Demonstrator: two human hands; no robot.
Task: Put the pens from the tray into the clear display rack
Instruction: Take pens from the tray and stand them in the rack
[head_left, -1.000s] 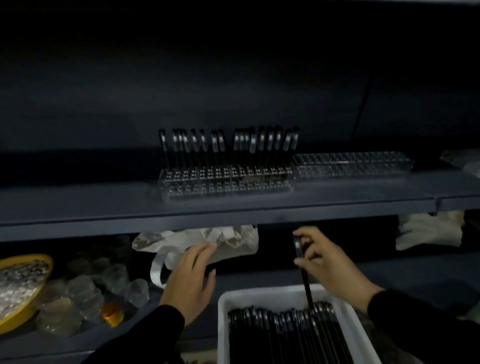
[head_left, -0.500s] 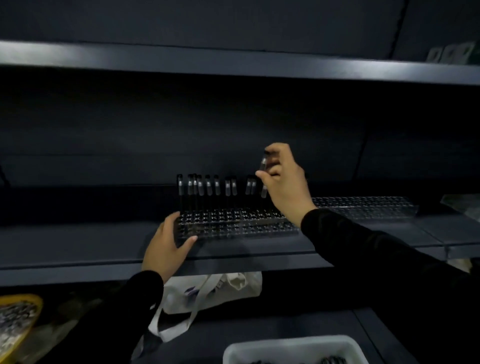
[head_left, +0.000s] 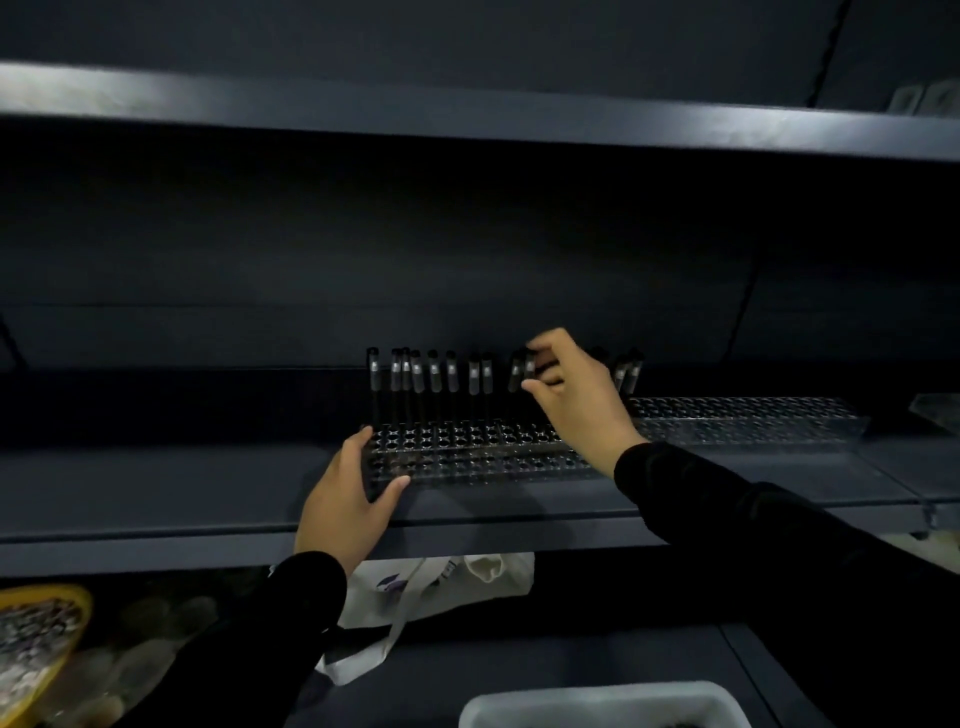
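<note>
The clear display rack (head_left: 467, 452) stands on the dark middle shelf (head_left: 182, 483) at the centre of the frame. A row of dark pens (head_left: 434, 374) stands upright in its rear holes; the front rows of holes hold nothing visible. A second clear rack (head_left: 743, 421) lies just to its right, at the right of the frame, with no pens showing in it.

The white tray (head_left: 602, 704) sits at the bottom edge of the frame, right of centre. Only its near rim and a thin strip of dark contents show; the contents cannot be told apart.

The left hand (head_left: 348, 499) rests against the left end of the display rack: the fingers lie on its upper left corner, the thumb presses its front wall. The grip is relaxed and spread, not curled round the rack.

The right hand (head_left: 576, 395) is raised over the right half of the display rack. Its thumb and fingers pinch the top of one pen (head_left: 530, 369), which stands near upright in line with the rear row. The pen's lower end is hidden in shadow; whether it sits in a hole cannot be told.

On the lower shelf, a white cloth bag (head_left: 441, 587) lies below the rack, and a yellow bowl (head_left: 41, 644) sits at the lower left of the frame.
</note>
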